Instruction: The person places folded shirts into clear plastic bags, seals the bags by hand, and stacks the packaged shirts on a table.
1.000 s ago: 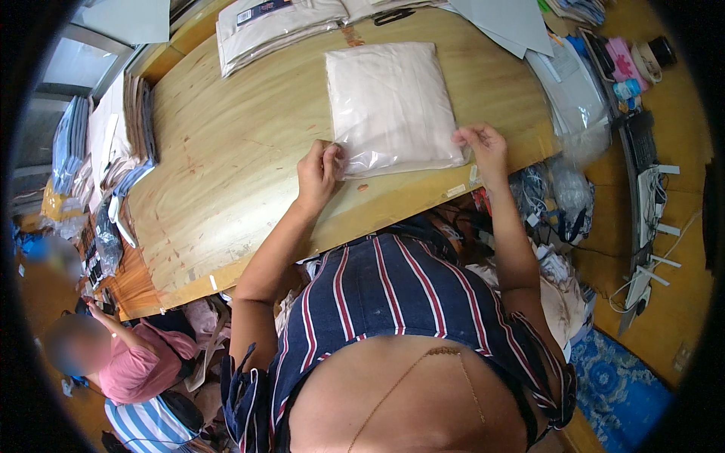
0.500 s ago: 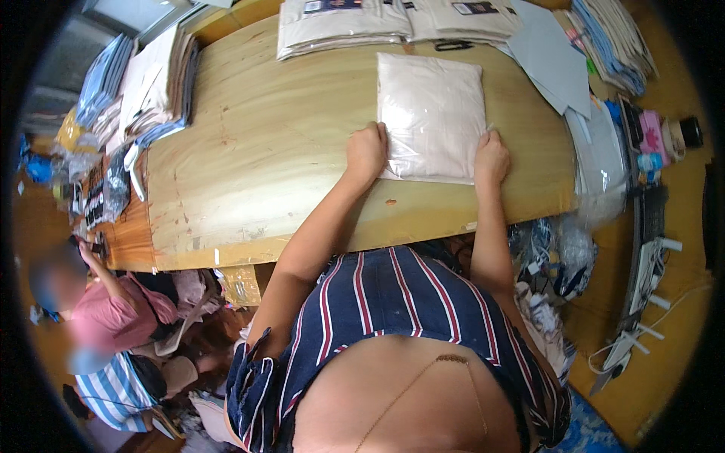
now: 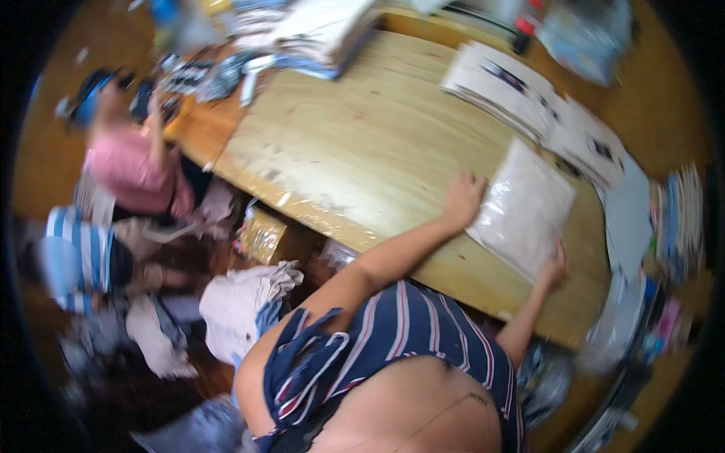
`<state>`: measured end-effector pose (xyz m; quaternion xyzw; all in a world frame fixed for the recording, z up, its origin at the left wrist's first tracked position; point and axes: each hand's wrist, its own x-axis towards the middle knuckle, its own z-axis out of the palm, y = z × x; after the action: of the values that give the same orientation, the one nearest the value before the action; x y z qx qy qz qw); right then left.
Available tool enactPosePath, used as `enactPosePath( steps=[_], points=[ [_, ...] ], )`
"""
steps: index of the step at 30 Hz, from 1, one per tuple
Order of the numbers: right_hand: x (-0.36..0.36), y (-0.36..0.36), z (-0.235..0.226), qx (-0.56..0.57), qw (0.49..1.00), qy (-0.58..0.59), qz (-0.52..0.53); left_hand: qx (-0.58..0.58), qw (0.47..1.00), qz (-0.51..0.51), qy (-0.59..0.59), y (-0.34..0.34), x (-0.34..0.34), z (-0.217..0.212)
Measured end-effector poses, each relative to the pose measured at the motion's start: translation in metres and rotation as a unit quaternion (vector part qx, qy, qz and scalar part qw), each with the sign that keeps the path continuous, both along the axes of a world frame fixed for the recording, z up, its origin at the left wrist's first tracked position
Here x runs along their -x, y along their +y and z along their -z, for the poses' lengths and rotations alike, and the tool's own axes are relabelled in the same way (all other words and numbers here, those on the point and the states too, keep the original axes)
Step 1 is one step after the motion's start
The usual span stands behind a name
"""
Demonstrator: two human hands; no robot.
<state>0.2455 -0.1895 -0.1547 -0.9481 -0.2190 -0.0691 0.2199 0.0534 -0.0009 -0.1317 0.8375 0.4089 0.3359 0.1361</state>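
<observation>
- Two hands at one clear plastic packet (image 3: 523, 209) holding pale folded fabric, lying flat on wooden surface (image 3: 362, 143), toward its right part and close to near edge.
- Left hand (image 3: 462, 201): palm down, fingers spread, resting at packet's left edge; touching it at fingertips, exact contact blurred.
- Right hand (image 3: 553, 266): at packet's near right corner, fingers curled around edge; whether pinching plastic or only pressing against it, cannot tell (motion blur).
- Both forearms entering from below, over striped navy garment of wearer.
- Packet tilted relative to surface edge, long side running up and to right; plastic glossy, lightly wrinkled.
- Just beyond packet, near surface's far right edge: row of white printed sheet stacks (image 3: 529, 106), overlapping one another, near packet but apparently apart from it.
- Right of packet: pale blue-grey sheets (image 3: 625, 219), partly over surface edge.
- Far left end of surface: pile of folded cloth and papers (image 3: 321, 34), well apart from packet.
- Left of surface, lower down: another person in pink top (image 3: 132, 170), seated, with blue headwear; not near packet.
- Below surface's near edge: crumpled gold-coloured bag (image 3: 263, 238) and heap of pale fabric (image 3: 242, 302) on floor.
- Whole frame smeared by motion; fine detail unreadable.
</observation>
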Motion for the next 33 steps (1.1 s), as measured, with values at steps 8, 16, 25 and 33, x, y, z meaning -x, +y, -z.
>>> enactPosePath(
  steps=[8,16,25,33],
  points=[
    [-0.001,-0.063,-0.020,-0.089,0.930,0.297,-0.197,0.364,0.915,0.170,0.021,-0.040,0.051,-0.052],
    [0.043,-0.036,-0.029,-0.146,0.958,0.009,-0.246,0.027,0.982,0.148,-0.111,-0.042,0.032,0.004],
    [0.020,-0.022,-0.156,-0.431,0.886,-0.025,-0.169,-0.126,0.961,0.153,-0.194,-0.036,0.042,-0.126],
    [0.025,0.024,-0.088,-0.136,0.973,0.014,-0.188,0.066,0.986,-0.020,0.151,-0.032,0.032,-0.064]
  ],
)
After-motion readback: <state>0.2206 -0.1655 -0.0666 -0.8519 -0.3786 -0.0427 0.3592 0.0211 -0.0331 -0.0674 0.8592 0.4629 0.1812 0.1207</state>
